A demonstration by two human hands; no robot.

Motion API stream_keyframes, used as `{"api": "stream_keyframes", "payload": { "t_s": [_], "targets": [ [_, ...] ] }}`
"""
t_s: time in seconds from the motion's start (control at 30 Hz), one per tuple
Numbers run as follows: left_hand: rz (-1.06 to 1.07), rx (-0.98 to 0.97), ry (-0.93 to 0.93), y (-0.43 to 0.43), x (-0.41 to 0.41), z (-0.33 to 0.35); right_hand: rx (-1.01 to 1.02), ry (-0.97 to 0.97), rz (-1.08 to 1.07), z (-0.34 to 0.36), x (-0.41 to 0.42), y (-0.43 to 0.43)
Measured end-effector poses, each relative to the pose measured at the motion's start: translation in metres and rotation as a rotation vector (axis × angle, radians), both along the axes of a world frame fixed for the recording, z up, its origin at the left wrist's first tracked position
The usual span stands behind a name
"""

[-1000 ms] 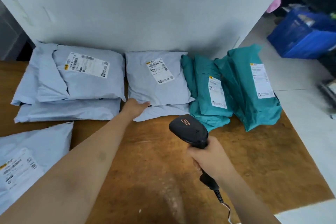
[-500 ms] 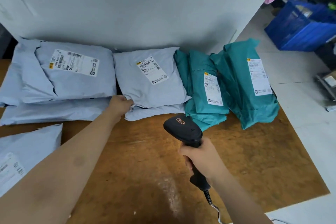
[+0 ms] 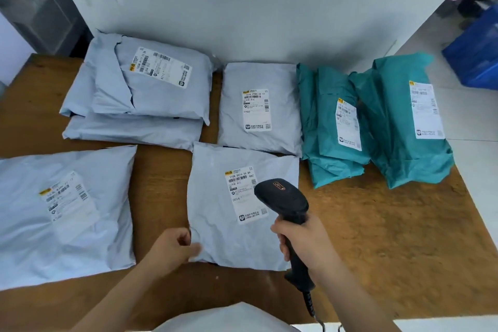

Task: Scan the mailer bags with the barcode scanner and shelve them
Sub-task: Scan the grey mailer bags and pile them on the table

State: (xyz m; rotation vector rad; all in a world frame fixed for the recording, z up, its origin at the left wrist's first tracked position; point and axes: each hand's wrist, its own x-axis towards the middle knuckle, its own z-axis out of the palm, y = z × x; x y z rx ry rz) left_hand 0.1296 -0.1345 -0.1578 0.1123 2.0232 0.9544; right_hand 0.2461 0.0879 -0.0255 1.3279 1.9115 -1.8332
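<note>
A grey mailer bag (image 3: 215, 213) lies label-up on the brown table (image 3: 390, 237), just in front of me. My left hand (image 3: 175, 249) pinches its lower left corner. My right hand (image 3: 304, 242) grips the handle of a black barcode scanner (image 3: 283, 199), whose head hovers over the right part of that bag's label (image 3: 242, 191). Behind it lies a second grey mailer (image 3: 258, 108). Two teal mailers (image 3: 328, 127) (image 3: 407, 121) lie at the right.
A stack of grey mailers (image 3: 145, 94) lies at the back left, and a large one (image 3: 64, 210) at the left edge. A white wall (image 3: 242, 8) closes the table's far side. A blue crate (image 3: 477, 56) stands on the floor at the right.
My left hand has pulled one grey mailer from the back stack toward me, now lying label-up near the front. The scanner has come over its label. The view has tilted downward.
</note>
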Motion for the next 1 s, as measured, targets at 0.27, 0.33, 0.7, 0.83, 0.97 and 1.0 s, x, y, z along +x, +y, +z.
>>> {"api": "stream_keyframes", "payload": {
  "t_s": [0.27, 0.33, 0.7, 0.83, 0.97, 1.0],
  "targets": [
    [-0.006, -0.268, 0.097, 0.022, -0.024, 0.004, 0.042, -0.008, 0.043, 0.001, 0.010, -0.016],
    [-0.016, -0.259, 0.095, 0.030, -0.027, 0.008, 0.044, 0.003, 0.032, 0.002, 0.011, -0.016],
    [0.190, -0.013, 0.122, 0.048, -0.030, 0.001, 0.068, -0.008, -0.008, -0.003, 0.013, -0.020],
    [0.182, 0.025, 0.116, 0.044, -0.030, -0.002, 0.069, -0.029, -0.037, -0.006, 0.011, -0.021],
    [0.157, 0.033, 0.111, 0.042, -0.030, -0.002, 0.072, -0.047, -0.019, -0.005, 0.004, -0.022],
    [0.149, 0.032, 0.113, 0.042, -0.030, -0.002, 0.074, -0.049, -0.010, -0.006, 0.002, -0.023]
  ]
}}
